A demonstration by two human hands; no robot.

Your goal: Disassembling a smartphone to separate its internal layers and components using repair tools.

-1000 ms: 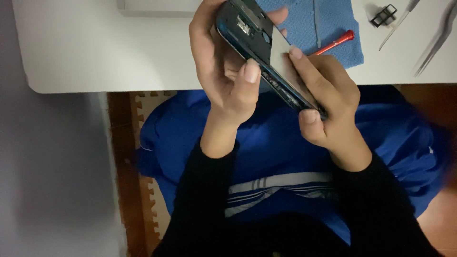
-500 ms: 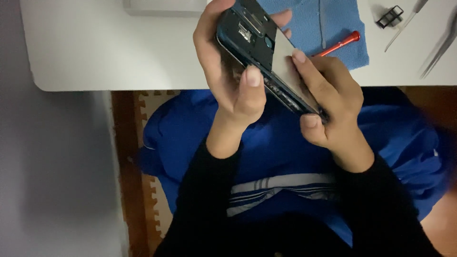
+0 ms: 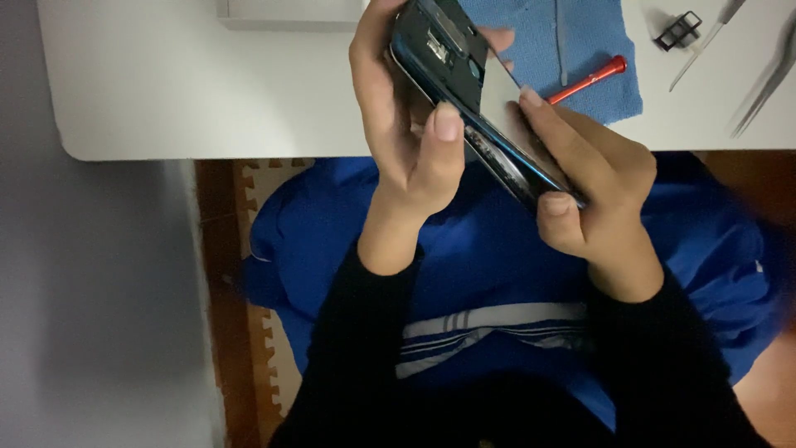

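White tabletop (image 3: 207, 91) fills the far part of the view, its near edge running across just behind the hands. Below it lie blue trousers (image 3: 348, 241) with a pale stripe, and a strip of wooden floor shows at the left. On the table's far right lies a blue cloth (image 3: 580, 41) with a red-handled screwdriver (image 3: 590, 79) resting on its near corner; right of the cloth sit a small black frame part (image 3: 678, 31) and metal tweezers (image 3: 767, 75).

Held up over the lap, at the table's near edge, is an opened dark phone (image 3: 464, 91), tilted on its long edge so its bare insides face the camera. The left hand (image 3: 406, 141) wraps the far end, thumb pressed against the side rim. The right hand (image 3: 597, 191) closes on the near end, forefinger laid flat on the grey inner plate and thumb under the lower corner. Both grips are closed firmly on the phone.

Risks, as I judge them: the phone hangs over the lap and not over the table, so a slip of either thumb could drop it to the floor. Prying pressure along the rim could crack the housing or bend the thin plate. A fingertip on exposed parts could smear or strain them.
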